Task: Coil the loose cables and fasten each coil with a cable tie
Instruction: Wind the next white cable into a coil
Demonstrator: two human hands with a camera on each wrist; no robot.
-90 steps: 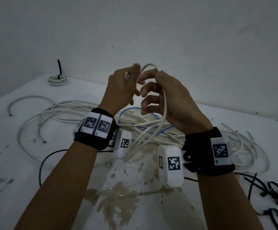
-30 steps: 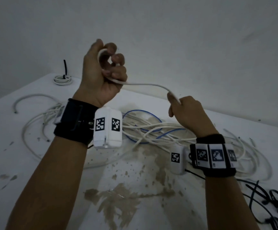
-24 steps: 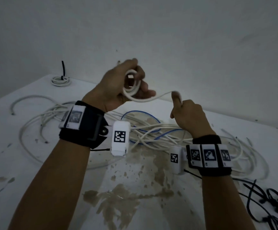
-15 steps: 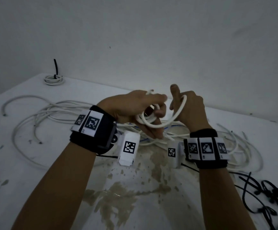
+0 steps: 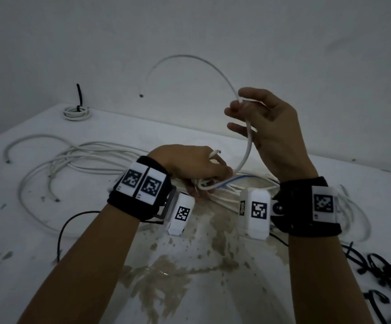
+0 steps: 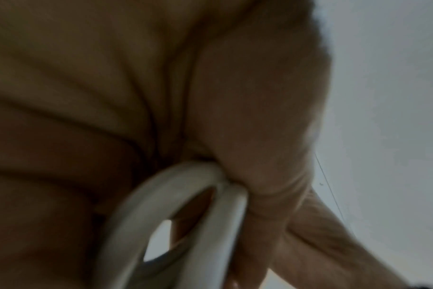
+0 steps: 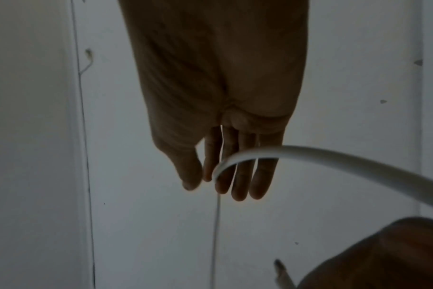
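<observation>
The left hand (image 5: 191, 167) sits low over the counter (image 5: 38, 230), its fingers curled round the small coil (image 5: 207, 183) of white cable it is building; the left wrist view shows two turns of that cable (image 6: 185, 205) pressed under the fingers. A short cut end (image 5: 214, 153) pokes up by its knuckles. Half a second ago both hands were close together at the coil. Now the right hand (image 5: 266, 127) has risen up and away, fingers nearly straight and spread, the white cable (image 5: 248, 146) running loosely across the palm and between thumb and fingers rather than being gripped hard. In the right wrist view the cable (image 7: 309, 154) arcs across the straight fingers (image 7: 242, 176). Beyond that hand the free tail (image 5: 189, 57) now sweeps up in a high arc against the wall and ends in mid-air, where earlier it was drawn in short between the hands.

I judge this as the right hand sliding out along the cable to gather the next turn: another loop has gone onto the coil, and only the tail seems left to wind before a tie can go on. The tail looks springy and could pull turns loose if the left grip slackens.

Further out, loose white cables (image 5: 73, 157) and a blue one (image 5: 243, 178) sprawl on the counter, black cable ties (image 5: 381, 277) lie at the right edge, and one finished tied coil (image 5: 76, 112) sits at the far left corner.
</observation>
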